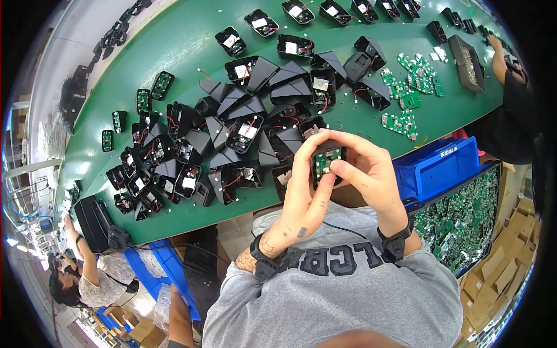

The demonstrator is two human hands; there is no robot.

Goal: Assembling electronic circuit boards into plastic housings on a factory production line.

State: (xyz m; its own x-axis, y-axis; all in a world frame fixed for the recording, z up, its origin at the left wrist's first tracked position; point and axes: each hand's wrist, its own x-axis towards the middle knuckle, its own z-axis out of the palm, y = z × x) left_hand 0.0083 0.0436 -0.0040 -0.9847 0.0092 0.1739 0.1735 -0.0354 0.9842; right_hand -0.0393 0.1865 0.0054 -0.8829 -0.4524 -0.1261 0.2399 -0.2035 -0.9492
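Observation:
Close to my chest, both hands hold a small black plastic housing with a green circuit board [325, 158] seated in its opening. My left hand [300, 194] wraps round its left side, with the thumb along the lower edge. From the right, my right hand [374, 182] closes on it, and its thumb tip presses on the lower part of the board. The fingers hide much of the casing. Just beyond my hands lies a pile of black housings [246, 131] with white pieces and red wires inside. Loose green circuit boards [399, 123] lie to the right on the green table [191, 55].
A blue bin [435, 174] stands at my right, above a large tray of circuit boards [458, 232]. Farther right is a grey box of small parts [466, 66]. Housings with boards fitted [162, 86] sit at the left. Other people work at both sides.

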